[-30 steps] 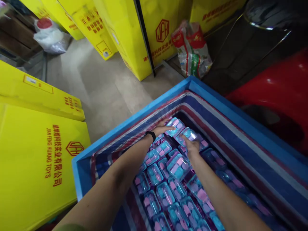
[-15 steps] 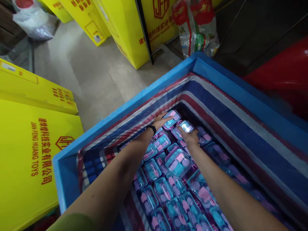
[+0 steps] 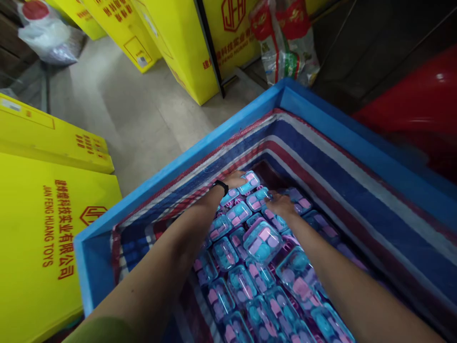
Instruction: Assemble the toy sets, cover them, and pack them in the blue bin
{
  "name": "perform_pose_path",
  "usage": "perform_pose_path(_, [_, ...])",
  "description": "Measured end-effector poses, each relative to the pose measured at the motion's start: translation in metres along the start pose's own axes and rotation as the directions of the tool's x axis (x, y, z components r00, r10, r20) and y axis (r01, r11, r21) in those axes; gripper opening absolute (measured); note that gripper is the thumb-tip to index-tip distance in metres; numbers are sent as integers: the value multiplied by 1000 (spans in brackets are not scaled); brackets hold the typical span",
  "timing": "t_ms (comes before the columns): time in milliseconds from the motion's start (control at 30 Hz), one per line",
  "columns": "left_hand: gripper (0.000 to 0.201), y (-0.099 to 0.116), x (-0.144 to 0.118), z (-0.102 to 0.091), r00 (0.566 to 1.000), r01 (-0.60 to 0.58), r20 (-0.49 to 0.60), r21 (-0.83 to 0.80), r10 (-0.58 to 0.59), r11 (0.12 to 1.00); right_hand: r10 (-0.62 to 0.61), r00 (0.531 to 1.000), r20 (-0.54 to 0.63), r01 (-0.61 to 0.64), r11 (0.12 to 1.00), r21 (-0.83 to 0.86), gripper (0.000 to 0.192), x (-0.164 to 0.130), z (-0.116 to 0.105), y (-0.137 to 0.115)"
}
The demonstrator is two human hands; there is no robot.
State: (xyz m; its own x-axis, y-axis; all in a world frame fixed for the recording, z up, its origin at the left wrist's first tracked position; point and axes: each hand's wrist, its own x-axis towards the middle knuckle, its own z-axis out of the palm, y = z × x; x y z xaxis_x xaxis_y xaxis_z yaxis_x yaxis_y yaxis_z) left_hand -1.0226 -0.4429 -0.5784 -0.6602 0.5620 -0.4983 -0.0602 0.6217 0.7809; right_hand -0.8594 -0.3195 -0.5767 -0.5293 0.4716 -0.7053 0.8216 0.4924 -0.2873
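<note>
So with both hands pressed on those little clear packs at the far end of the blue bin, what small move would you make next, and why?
Probably nudge the far pack flat into line. The left hand rests on it near the bin's far corner, and it seems to sit a little higher than the packed rows. The right hand presses packs beside it, and one pack lies loose on top nearer the person.

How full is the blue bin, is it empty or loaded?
Loaded: the blue bin holds rows of clear toy packs covering its visible bottom, well below the rim.
</note>
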Motion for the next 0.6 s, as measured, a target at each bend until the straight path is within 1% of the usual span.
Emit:
perform_pose_path(100, [36,4,-2,-2,1000,-21,-2,32,21,999,-28,999,17,29,999,-41,42,5,-1,2])
perform_pose_path(233, [36,5,-8,3,999,-51,-10,78,51,996,-46,999,27,48,996,-75,44,12,3,6])
perform_pose_path(367, [37,6,-13,6,997,-76,-10,136,78,988,-103,994,45,106,991,-83,42,15,5,10])
perform_pose_path(467, [36,14,-12,10,995,-101,-5,199,104,975,-122,992,45,125,989,-82,41,16,5,11])
perform_pose_path(600, [35,29,-6,22,990,-141,17,312,143,940,-139,989,46,142,988,-66,41,21,5,10])
